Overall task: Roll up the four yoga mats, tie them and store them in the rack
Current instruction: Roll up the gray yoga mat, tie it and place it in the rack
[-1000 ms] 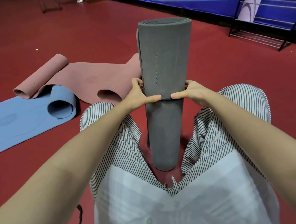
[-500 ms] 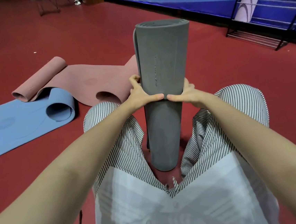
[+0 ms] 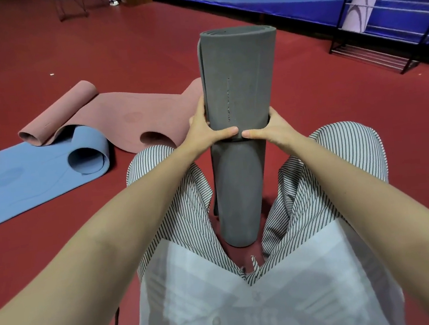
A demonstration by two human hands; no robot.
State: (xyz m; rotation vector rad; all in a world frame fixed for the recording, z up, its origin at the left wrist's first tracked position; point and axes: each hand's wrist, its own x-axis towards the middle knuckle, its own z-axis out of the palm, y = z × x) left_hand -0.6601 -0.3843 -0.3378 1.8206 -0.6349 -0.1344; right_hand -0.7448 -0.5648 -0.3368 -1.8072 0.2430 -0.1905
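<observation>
Head: left hand (image 3: 205, 135), right hand (image 3: 275, 130) wrapped round upright grey mat (image 3: 239, 81), thumbs nearly meeting; pink mat (image 3: 129, 110) ten o'clock, blue mat (image 3: 39, 176) nine o'clock.

Bare floor (image 3: 306, 95) lies right toward the far rack (image 3: 370, 54); pink mat (image 3: 125, 113) and blue mat (image 3: 39, 174) block the left.

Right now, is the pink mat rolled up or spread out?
Spread out, not rolled: the pink mat lies mostly flat on the red floor, with only its two ends curled into loose loops.
</observation>
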